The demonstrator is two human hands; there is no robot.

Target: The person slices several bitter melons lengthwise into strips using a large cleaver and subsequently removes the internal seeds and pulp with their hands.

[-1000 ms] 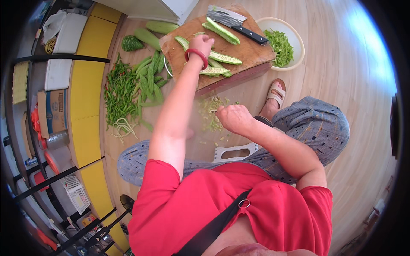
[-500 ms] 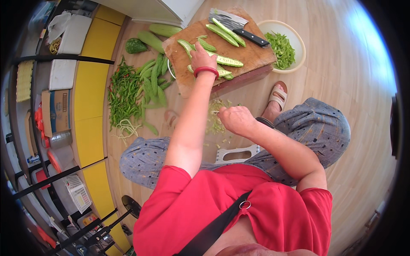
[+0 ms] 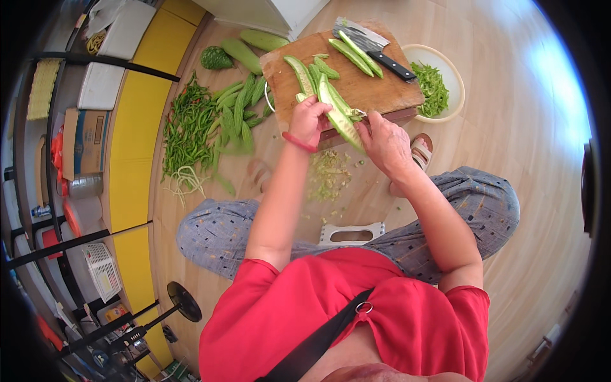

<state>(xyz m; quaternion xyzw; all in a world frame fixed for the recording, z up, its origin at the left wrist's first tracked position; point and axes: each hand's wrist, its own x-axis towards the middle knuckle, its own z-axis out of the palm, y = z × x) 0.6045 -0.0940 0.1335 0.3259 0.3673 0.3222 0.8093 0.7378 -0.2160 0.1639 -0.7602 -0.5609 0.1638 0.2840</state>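
A halved bitter gourd (image 3: 337,111), pale cut side showing, slants across the near edge of the wooden cutting board (image 3: 375,92). My left hand (image 3: 308,121), with a red bracelet at the wrist, is closed on the gourd half. At its other side my right hand (image 3: 387,145) is closed around a small shiny tool (image 3: 358,115), with its tip at the gourd's pith; its kind is mostly hidden by my fingers. Further gourd halves (image 3: 299,73) lie beside my left hand, and two more (image 3: 353,57) lie near the cleaver (image 3: 389,62) on the board.
Right of the board stands a pale basin (image 3: 456,79) of sliced green pieces. Green chillies (image 3: 186,130), whole bitter gourds (image 3: 239,108) and larger gourds (image 3: 242,54) lie on the floor at left. Scraped pith (image 3: 328,175) litters the floor before a small white stool (image 3: 352,234). Shelves line the left.
My left hand has lifted a gourd half off the board and drawn it nearer. The right hand has moved up and right to meet it with the tool. The whole view has shifted slightly.
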